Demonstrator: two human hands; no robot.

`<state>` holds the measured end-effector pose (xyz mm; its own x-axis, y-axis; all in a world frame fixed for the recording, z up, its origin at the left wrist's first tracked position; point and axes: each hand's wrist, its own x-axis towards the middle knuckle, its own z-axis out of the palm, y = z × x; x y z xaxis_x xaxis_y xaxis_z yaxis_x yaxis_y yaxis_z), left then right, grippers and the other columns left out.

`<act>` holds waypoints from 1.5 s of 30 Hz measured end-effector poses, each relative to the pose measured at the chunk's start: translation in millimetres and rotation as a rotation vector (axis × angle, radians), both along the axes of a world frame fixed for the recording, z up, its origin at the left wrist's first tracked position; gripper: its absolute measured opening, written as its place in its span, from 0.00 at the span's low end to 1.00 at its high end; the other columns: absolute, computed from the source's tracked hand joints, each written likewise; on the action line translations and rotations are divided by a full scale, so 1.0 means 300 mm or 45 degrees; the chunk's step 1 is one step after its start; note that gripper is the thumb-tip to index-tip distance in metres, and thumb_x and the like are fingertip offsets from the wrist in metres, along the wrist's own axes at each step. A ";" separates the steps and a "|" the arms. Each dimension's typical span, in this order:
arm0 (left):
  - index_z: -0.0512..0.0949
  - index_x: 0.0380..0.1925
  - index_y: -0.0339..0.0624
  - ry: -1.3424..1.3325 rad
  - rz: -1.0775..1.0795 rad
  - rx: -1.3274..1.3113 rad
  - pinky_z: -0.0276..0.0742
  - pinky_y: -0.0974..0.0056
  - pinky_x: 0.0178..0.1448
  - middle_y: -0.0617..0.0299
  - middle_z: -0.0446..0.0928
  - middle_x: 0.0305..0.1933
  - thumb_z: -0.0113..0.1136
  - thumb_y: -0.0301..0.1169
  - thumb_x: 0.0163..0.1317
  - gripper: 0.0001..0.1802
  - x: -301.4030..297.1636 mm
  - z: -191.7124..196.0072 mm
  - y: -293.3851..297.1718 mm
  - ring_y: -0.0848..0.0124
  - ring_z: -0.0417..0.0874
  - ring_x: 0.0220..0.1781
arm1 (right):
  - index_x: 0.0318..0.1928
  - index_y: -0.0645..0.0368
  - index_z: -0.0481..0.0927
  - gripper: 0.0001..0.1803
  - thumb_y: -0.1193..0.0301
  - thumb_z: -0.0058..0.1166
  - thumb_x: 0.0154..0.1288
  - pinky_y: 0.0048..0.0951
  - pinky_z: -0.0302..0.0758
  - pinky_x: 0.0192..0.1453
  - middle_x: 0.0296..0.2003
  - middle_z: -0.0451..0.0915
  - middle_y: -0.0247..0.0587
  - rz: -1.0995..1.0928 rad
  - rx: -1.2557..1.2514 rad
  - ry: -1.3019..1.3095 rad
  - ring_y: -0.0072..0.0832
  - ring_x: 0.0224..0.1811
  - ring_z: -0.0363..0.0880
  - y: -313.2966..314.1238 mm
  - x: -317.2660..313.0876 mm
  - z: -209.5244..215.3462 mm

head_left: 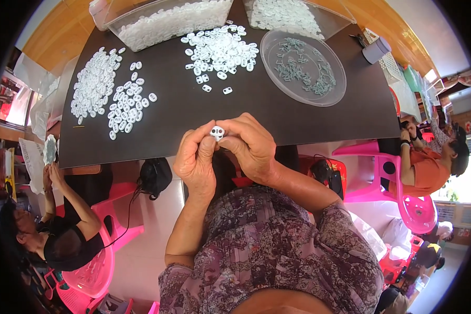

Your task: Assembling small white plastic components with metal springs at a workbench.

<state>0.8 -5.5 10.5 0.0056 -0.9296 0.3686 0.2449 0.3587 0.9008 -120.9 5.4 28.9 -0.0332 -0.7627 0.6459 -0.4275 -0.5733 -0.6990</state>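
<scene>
Left hand: your left hand [195, 159] is raised at the centre of the frame, fingers curled, thumb and fingertips pinched on the small white plastic piece [217, 132].
Right hand: your right hand [251, 146] meets it from the right, fingertips closed on the same piece.
Piece: it sits between both hands, just below the near edge of the dark worktop [319, 118].
Round tray: the clear tray [269, 44] at upper right holds small grey-green parts.
Bins: two clear bins [112, 18] along the top edge hold white pieces.
Loose piles: white pieces [220, 49] lie in heaps at upper centre and upper left.
</scene>
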 end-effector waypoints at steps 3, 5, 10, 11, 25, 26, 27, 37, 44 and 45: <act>0.77 0.43 0.32 0.095 0.011 0.046 0.69 0.75 0.36 0.65 0.72 0.34 0.54 0.25 0.63 0.10 -0.017 0.003 0.012 0.79 0.71 0.32 | 0.42 0.68 0.77 0.15 0.81 0.59 0.51 0.25 0.70 0.32 0.31 0.79 0.41 -0.017 -0.045 -0.004 0.29 0.29 0.74 -0.003 0.008 -0.006; 0.77 0.43 0.33 0.147 0.026 0.085 0.69 0.75 0.37 0.65 0.72 0.34 0.54 0.25 0.64 0.10 -0.020 -0.004 0.013 0.79 0.71 0.33 | 0.42 0.68 0.76 0.15 0.82 0.59 0.51 0.26 0.71 0.32 0.31 0.79 0.41 -0.023 -0.059 -0.004 0.29 0.29 0.74 -0.004 0.015 -0.008; 0.76 0.42 0.31 0.166 0.095 0.015 0.72 0.74 0.42 0.62 0.76 0.39 0.54 0.29 0.65 0.11 -0.024 -0.030 0.010 0.78 0.75 0.37 | 0.43 0.68 0.76 0.16 0.82 0.59 0.51 0.26 0.71 0.32 0.31 0.79 0.41 -0.042 -0.102 0.013 0.29 0.29 0.73 -0.009 0.024 -0.020; 0.76 0.42 0.31 0.167 0.095 0.015 0.72 0.74 0.42 0.62 0.76 0.39 0.54 0.29 0.65 0.11 -0.025 -0.034 0.011 0.78 0.75 0.37 | 0.43 0.68 0.76 0.16 0.82 0.59 0.51 0.26 0.71 0.32 0.31 0.79 0.41 -0.052 -0.105 0.018 0.29 0.29 0.73 -0.008 0.025 -0.021; 0.74 0.42 0.32 0.102 0.174 0.091 0.72 0.73 0.46 0.62 0.76 0.39 0.51 0.30 0.66 0.11 -0.026 -0.038 0.033 0.78 0.74 0.40 | 0.43 0.67 0.76 0.16 0.79 0.59 0.52 0.26 0.70 0.31 0.32 0.78 0.41 -0.081 -0.097 0.067 0.30 0.28 0.71 -0.006 0.047 -0.029; 0.74 0.42 0.32 0.102 0.174 0.092 0.72 0.73 0.46 0.62 0.76 0.39 0.51 0.30 0.66 0.11 -0.027 -0.036 0.036 0.78 0.74 0.40 | 0.43 0.67 0.76 0.15 0.79 0.59 0.53 0.26 0.70 0.31 0.32 0.78 0.42 -0.079 -0.110 0.060 0.30 0.28 0.72 -0.009 0.046 -0.036; 0.74 0.42 0.32 0.116 0.167 0.096 0.72 0.73 0.45 0.62 0.75 0.39 0.51 0.30 0.67 0.11 -0.028 -0.034 0.039 0.79 0.74 0.39 | 0.43 0.66 0.76 0.15 0.78 0.59 0.53 0.26 0.70 0.31 0.32 0.78 0.42 -0.077 -0.123 0.054 0.30 0.28 0.72 -0.010 0.046 -0.041; 0.74 0.40 0.32 0.184 0.183 0.111 0.67 0.76 0.34 0.68 0.67 0.31 0.50 0.30 0.67 0.11 -0.039 -0.054 0.046 0.82 0.67 0.29 | 0.41 0.65 0.74 0.15 0.80 0.57 0.50 0.30 0.69 0.28 0.31 0.75 0.42 -0.074 -0.250 0.098 0.34 0.27 0.70 -0.019 0.051 -0.053; 0.72 0.40 0.34 0.033 0.268 -0.001 0.66 0.76 0.35 0.68 0.66 0.34 0.48 0.33 0.68 0.12 -0.040 -0.047 0.041 0.82 0.66 0.32 | 0.41 0.64 0.73 0.17 0.80 0.58 0.48 0.30 0.68 0.28 0.30 0.74 0.42 -0.064 -0.330 0.156 0.35 0.26 0.70 -0.030 0.056 -0.057; 0.72 0.40 0.34 0.028 0.279 -0.012 0.66 0.76 0.35 0.68 0.65 0.33 0.48 0.33 0.69 0.12 -0.040 -0.042 0.042 0.82 0.66 0.32 | 0.41 0.64 0.73 0.17 0.79 0.58 0.48 0.30 0.68 0.27 0.30 0.74 0.42 -0.063 -0.343 0.172 0.35 0.26 0.70 -0.031 0.057 -0.057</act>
<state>-11.3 7.2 -2.0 0.2155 -0.9016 0.3751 0.1797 0.4142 0.8923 -103.8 -4.0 11.7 0.0339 -0.5627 0.8259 -0.5384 -0.7065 -0.4592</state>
